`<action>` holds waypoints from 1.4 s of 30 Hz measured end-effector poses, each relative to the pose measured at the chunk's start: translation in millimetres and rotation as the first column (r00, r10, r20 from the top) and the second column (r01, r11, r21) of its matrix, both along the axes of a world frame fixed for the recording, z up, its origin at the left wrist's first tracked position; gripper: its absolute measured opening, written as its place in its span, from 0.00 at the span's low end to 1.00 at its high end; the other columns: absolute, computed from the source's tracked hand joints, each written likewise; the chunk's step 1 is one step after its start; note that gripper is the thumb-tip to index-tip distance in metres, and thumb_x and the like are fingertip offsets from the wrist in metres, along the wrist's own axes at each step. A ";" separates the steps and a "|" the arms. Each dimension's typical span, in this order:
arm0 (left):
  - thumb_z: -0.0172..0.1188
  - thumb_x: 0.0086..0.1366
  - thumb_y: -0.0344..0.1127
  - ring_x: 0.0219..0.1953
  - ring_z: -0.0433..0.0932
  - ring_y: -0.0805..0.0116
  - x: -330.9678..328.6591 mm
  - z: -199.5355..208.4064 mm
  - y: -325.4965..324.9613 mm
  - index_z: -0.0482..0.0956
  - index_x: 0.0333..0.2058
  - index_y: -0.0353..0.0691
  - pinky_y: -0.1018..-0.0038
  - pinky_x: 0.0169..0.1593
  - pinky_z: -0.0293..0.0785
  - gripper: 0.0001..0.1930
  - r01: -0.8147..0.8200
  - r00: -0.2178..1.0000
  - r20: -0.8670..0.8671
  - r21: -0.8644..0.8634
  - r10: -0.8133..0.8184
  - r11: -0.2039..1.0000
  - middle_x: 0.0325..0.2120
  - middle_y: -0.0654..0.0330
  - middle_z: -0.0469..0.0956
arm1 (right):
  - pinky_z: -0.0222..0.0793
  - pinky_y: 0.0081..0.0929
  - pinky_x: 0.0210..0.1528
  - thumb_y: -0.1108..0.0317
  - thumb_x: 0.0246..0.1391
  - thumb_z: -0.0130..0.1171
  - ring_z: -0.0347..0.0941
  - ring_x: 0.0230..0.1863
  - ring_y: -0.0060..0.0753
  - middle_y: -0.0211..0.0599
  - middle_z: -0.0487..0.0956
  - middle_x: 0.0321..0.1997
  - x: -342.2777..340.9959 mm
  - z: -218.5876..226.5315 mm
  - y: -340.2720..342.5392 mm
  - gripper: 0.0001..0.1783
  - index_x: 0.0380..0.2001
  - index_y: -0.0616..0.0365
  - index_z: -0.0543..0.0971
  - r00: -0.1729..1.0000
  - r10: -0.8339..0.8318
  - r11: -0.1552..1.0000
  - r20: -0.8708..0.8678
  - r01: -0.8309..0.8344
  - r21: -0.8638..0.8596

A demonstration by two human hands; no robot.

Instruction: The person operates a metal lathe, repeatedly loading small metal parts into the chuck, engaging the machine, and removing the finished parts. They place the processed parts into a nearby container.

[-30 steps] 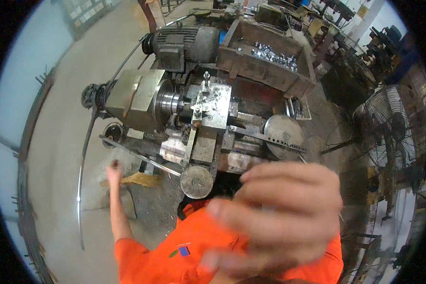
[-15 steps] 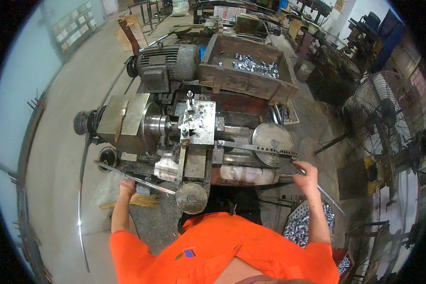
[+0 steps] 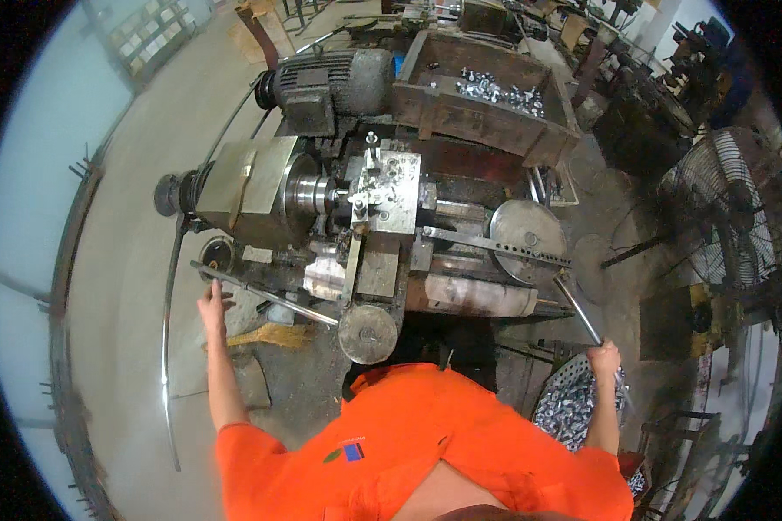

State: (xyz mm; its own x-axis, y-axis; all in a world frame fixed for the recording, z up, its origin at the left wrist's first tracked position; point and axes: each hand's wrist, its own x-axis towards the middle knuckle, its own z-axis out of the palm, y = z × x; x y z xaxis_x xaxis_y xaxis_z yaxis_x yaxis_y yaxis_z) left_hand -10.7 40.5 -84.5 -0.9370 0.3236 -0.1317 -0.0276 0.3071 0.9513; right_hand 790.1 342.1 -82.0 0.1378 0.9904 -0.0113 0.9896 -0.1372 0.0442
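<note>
Before me stands a small metal lathe with a steel chuck [image 3: 308, 198] and a drilled tool block [image 3: 397, 193]. My right hand [image 3: 604, 358] is wrapped round a shiny steel lever rod [image 3: 585, 314], which slants down from the round plate [image 3: 527, 239] with a perforated flat bar [image 3: 500, 243] across it. On the left, my left hand [image 3: 212, 306] has its fingers apart, just under the far end of a long lever bar [image 3: 274, 300]. That bar runs to a round metal disc [image 3: 367, 334] close to my body. Whether the left fingers touch the bar I cannot tell.
An electric motor [image 3: 339, 82] and a wooden box [image 3: 487, 122] holding small metal parts stand behind the lathe. Beside my right forearm is a basket [image 3: 552, 382] heaped with metal pieces. A caged fan [image 3: 725, 213] stands at right. A broom head [image 3: 274, 336] lies below the left lever.
My right hand has moved back toward me and to the right, and sits lower along the rod. My left hand has gone outward and forward, its fingers now spread. The whole view has shifted.
</note>
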 end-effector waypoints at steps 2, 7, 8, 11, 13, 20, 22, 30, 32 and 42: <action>0.56 0.59 0.52 0.18 0.76 0.68 19.2 12.6 14.4 0.73 0.36 0.28 0.75 0.20 0.73 0.25 -0.032 0.996 0.082 0.018 0.031 0.999 0.22 0.53 0.77 | 0.71 0.42 0.35 0.63 0.32 0.57 0.74 0.32 0.52 0.48 0.76 0.29 -10.8 -0.2 -27.2 0.18 0.32 0.58 0.75 0.999 0.054 0.996 0.008 -0.053 -0.065; 0.60 0.55 0.45 0.18 0.71 0.68 4.0 -35.7 36.9 0.71 0.31 0.32 0.72 0.19 0.68 0.19 -0.167 0.984 -0.075 -0.108 0.160 0.980 0.18 0.58 0.71 | 0.66 0.38 0.24 0.63 0.35 0.56 0.68 0.19 0.43 0.41 0.71 0.16 -33.4 -29.1 -91.5 0.16 0.30 0.61 0.75 0.910 0.075 0.986 -0.408 -0.128 -0.103; 0.59 0.55 0.42 0.19 0.71 0.67 12.0 -32.0 48.5 0.70 0.30 0.32 0.71 0.19 0.67 0.17 -0.176 0.984 -0.006 0.000 0.176 0.984 0.19 0.57 0.71 | 0.64 0.34 0.22 0.64 0.35 0.56 0.65 0.18 0.37 0.37 0.68 0.15 -47.8 -22.2 -103.6 0.16 0.30 0.62 0.75 0.847 0.036 0.989 -0.530 -0.105 -0.101; 0.56 0.54 0.37 0.20 0.72 0.65 23.9 -14.8 58.1 0.70 0.31 0.30 0.70 0.19 0.67 0.14 -0.169 0.985 0.041 0.044 0.167 0.985 0.20 0.56 0.72 | 0.54 0.25 0.18 0.67 0.35 0.53 0.56 0.17 0.23 0.26 0.63 0.15 -70.2 -26.9 -124.6 0.14 0.28 0.62 0.73 0.633 -0.043 0.997 -0.773 -0.024 -0.075; 0.56 0.54 0.36 0.20 0.71 0.64 25.1 -14.5 56.3 0.70 0.32 0.29 0.70 0.20 0.67 0.14 -0.149 0.989 0.017 -0.005 0.149 0.989 0.21 0.55 0.72 | 0.53 0.24 0.18 0.67 0.35 0.53 0.55 0.17 0.21 0.25 0.61 0.16 -79.1 -19.0 -129.5 0.13 0.28 0.62 0.72 0.585 -0.049 0.992 -0.810 -0.069 -0.110; 0.55 0.54 0.38 0.18 0.70 0.63 4.3 -33.7 43.6 0.70 0.33 0.26 0.69 0.24 0.66 0.17 -0.107 0.991 -0.091 -0.094 0.099 0.990 0.22 0.54 0.72 | 0.51 0.24 0.18 0.67 0.37 0.49 0.54 0.17 0.24 0.27 0.59 0.15 -92.4 -12.1 -134.4 0.10 0.25 0.61 0.69 0.654 -0.003 0.993 -0.757 -0.085 -0.078; 0.54 0.54 0.38 0.18 0.70 0.64 6.5 -35.2 47.2 0.71 0.34 0.26 0.69 0.24 0.65 0.17 -0.170 0.985 -0.044 -0.091 0.166 0.981 0.22 0.55 0.73 | 0.53 0.25 0.18 0.68 0.37 0.49 0.55 0.17 0.25 0.30 0.60 0.15 -85.7 -21.0 -134.1 0.10 0.25 0.62 0.68 0.666 0.055 0.992 -0.744 -0.121 -0.035; 0.52 0.56 0.39 0.19 0.73 0.66 26.9 -3.0 50.6 0.72 0.35 0.31 0.70 0.21 0.74 0.15 -0.092 0.995 0.029 -0.088 0.095 0.992 0.19 0.57 0.72 | 0.67 0.42 0.32 0.63 0.33 0.57 0.70 0.29 0.53 0.49 0.74 0.26 -16.4 -9.0 -59.6 0.21 0.35 0.58 0.74 0.937 0.191 0.981 -0.294 -0.172 0.089; 0.52 0.57 0.40 0.21 0.75 0.65 14.6 -21.4 42.8 0.72 0.37 0.31 0.70 0.22 0.76 0.17 -0.060 0.996 0.065 -0.089 0.066 0.994 0.22 0.56 0.74 | 0.67 0.46 0.36 0.61 0.33 0.58 0.71 0.34 0.55 0.51 0.75 0.32 6.6 -1.2 -13.1 0.22 0.37 0.57 0.74 0.975 0.207 0.977 -0.081 -0.201 0.073; 0.49 0.60 0.59 0.37 0.76 0.58 0.3 -75.0 16.0 0.71 0.45 0.34 0.62 0.46 0.71 0.30 -0.173 0.957 0.264 0.192 0.118 0.966 0.35 0.52 0.77 | 0.63 0.45 0.48 0.59 0.32 0.53 0.70 0.42 0.50 0.46 0.74 0.37 -23.1 -6.9 82.7 0.27 0.41 0.59 0.73 0.985 0.022 0.936 0.170 -0.080 0.343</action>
State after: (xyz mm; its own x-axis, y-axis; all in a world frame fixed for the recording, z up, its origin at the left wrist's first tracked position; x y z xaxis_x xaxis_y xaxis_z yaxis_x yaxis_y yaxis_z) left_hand -10.4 56.5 -159.6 -0.9220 0.2318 -0.3101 -0.3008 0.0754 0.9507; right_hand 767.0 424.7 -88.8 0.0585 0.9339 0.3527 0.9791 -0.1226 0.1623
